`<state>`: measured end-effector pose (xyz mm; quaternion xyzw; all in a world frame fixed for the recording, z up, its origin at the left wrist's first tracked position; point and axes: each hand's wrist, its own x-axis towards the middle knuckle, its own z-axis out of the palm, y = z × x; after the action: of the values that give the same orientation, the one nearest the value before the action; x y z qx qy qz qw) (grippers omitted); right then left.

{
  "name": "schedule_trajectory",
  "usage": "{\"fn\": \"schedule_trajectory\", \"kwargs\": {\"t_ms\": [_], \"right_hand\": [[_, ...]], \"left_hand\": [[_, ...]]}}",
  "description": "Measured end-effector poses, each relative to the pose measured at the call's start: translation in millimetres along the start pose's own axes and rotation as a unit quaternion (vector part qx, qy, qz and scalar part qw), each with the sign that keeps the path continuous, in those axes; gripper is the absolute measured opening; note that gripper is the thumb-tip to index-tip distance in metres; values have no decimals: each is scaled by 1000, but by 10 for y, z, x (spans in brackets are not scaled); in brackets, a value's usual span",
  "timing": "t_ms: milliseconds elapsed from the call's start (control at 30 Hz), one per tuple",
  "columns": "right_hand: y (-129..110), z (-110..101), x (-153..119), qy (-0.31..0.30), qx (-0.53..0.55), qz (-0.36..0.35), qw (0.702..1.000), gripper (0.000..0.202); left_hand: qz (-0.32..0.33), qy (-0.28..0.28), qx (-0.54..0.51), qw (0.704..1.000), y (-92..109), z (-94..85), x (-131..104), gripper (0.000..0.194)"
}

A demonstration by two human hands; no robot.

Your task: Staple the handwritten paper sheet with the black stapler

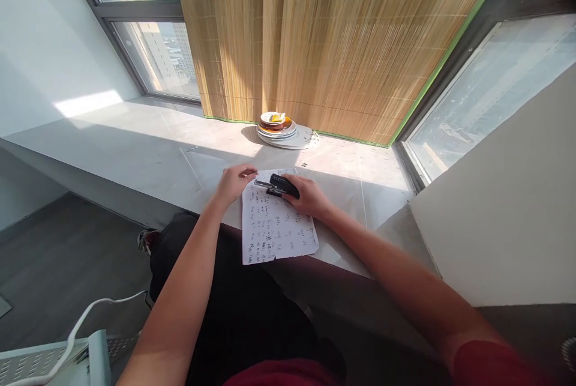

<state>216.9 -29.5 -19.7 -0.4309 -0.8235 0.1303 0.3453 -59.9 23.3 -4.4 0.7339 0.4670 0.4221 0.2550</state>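
My right hand (307,195) is wrapped round a black stapler (284,185) with a metal strip showing between its spread arms. The stapler is over the upper part of a handwritten sheet of white paper (279,230), pointing left. At the paper's upper left corner is my left hand (234,183), its fingers curled and pinched together. Whatever lies between those fingertips is too small to make out. The paper lies on the sill and its lower end hangs past the front edge above my lap.
Behind the paper, a stack of plates (276,129) stands on a round white board (302,140). Small bits (305,164) lie on the pale windowsill (135,134). A bamboo blind (333,44) hangs at the back. A white cable (85,320) runs at lower left.
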Motion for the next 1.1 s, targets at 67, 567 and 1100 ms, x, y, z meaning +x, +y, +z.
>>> {"fn": "schedule_trajectory", "kwargs": {"t_ms": [67,567,1100], "right_hand": [[12,44,-1,1,3,8,1000,50],[34,27,16,7,34,14,999,45],[277,-328,-21,20,255,54,965,39]], "left_hand": [[25,-25,44,998,32,20,-22,20],[40,-98,51,993,46,107,-41,19],[80,-157,-67,982,164,-69,-108,30]]}}
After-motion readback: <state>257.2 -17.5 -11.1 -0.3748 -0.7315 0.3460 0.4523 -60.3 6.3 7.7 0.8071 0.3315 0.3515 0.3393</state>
